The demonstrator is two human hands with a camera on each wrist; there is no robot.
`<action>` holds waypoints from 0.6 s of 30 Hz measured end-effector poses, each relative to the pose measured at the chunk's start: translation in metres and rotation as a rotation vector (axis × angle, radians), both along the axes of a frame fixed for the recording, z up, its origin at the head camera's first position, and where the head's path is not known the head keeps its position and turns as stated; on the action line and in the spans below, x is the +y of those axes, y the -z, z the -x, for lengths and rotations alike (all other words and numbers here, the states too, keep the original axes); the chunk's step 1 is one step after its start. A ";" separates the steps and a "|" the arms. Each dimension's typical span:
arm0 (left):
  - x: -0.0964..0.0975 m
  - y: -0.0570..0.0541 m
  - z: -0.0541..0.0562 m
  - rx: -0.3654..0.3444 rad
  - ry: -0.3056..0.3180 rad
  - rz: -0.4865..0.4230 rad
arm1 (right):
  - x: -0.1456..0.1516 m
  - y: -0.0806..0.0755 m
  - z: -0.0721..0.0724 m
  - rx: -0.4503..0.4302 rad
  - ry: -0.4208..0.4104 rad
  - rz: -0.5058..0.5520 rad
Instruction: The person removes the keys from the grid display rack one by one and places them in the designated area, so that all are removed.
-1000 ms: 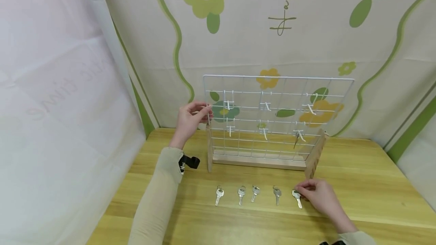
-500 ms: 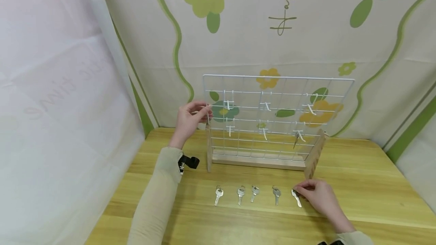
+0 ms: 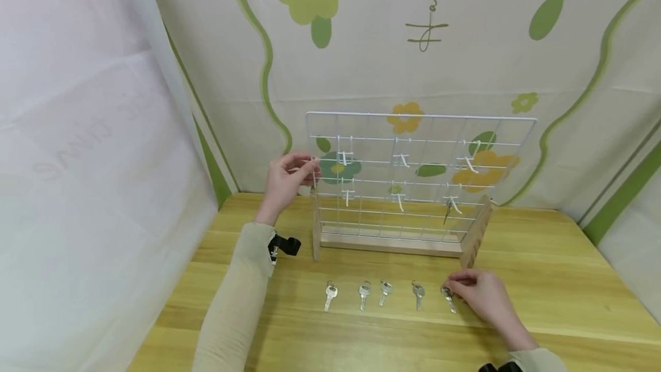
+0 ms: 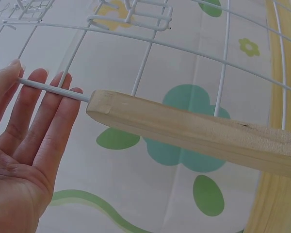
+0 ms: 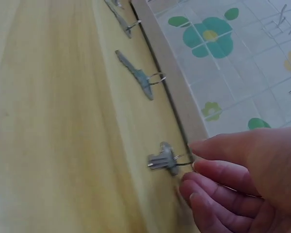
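Observation:
My left hand [image 3: 287, 181] holds the left edge wire of a white wire grid rack [image 3: 420, 115] between thumb and fingers. In the left wrist view that wire runs across the fingers, just above the rack's wooden side post [image 4: 184, 124]. At the table's right part, my right hand [image 3: 480, 296] pinches the ring of a silver key [image 3: 449, 299]. The right wrist view shows this key [image 5: 164, 159] hanging from the ring at the thumb and forefinger tips, tilted over the wood. Another key [image 3: 447, 212] hangs from the lower right hook of the rack.
Several more ringed keys lie in a row on the wooden table [image 3: 382, 340], including one at the left end [image 3: 330, 297]. White hooks, one at upper left [image 3: 344, 158], stick out from the grid. A flowered cloth [image 3: 361, 62] stands behind.
The key at my right fingertips has turned and tilted slightly, its blade catching less light. My left hand stays on the grid's edge. The head view has shifted a little.

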State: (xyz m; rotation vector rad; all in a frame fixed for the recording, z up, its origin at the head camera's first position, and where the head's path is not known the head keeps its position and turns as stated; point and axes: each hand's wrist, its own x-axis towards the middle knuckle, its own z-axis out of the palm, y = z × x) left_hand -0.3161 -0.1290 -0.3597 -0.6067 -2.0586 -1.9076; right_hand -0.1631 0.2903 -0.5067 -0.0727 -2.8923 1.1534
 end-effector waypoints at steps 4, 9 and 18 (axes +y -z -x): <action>-0.001 -0.001 0.000 -0.011 0.002 0.001 | -0.002 -0.024 0.002 0.035 0.002 0.080; -0.001 -0.002 0.000 -0.014 0.007 -0.006 | -0.006 -0.066 0.012 0.245 0.044 0.142; -0.001 0.000 0.000 -0.020 0.004 0.003 | -0.011 -0.097 0.041 0.369 0.102 0.201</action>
